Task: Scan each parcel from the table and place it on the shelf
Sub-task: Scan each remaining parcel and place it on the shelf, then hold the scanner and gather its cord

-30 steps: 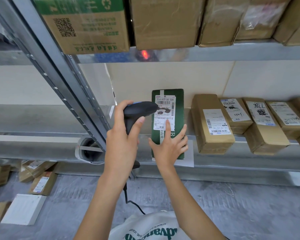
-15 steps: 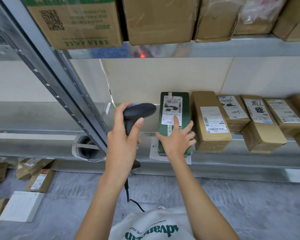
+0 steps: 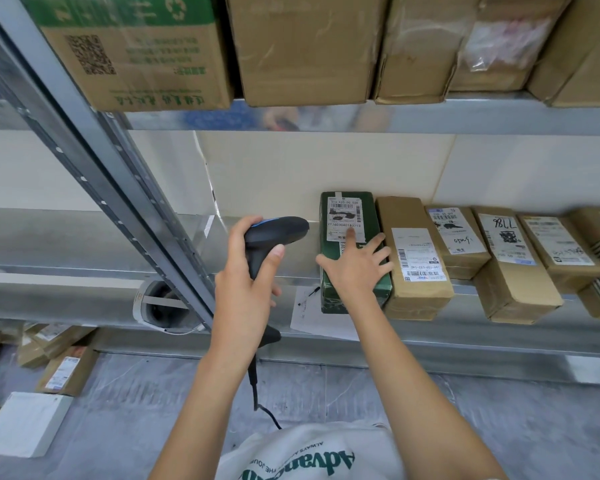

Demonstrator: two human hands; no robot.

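— Green parcel, where is it sitting?
— Mid-frame on the metal shelf, lying flat, its right side against a brown parcel. The right hand lies flat on top of it, fingers straight and spread wide, index tip on the white label.
— And the other hand?
— The left hand is wrapped round the grip of a black scanner, thumb up the side, nose pointing right toward the parcel. Its cable hangs down toward the lower centre.
— What's around it?
— More brown labelled boxes run on to the right edge. A grey upright post slants across the left of the frame, and a sheet of paper lies under the parcel's near corner.
— Anything above?
— The upper shelf holds big cartons across the top, one at upper left with green print. Lower left, parcels lie on the floor
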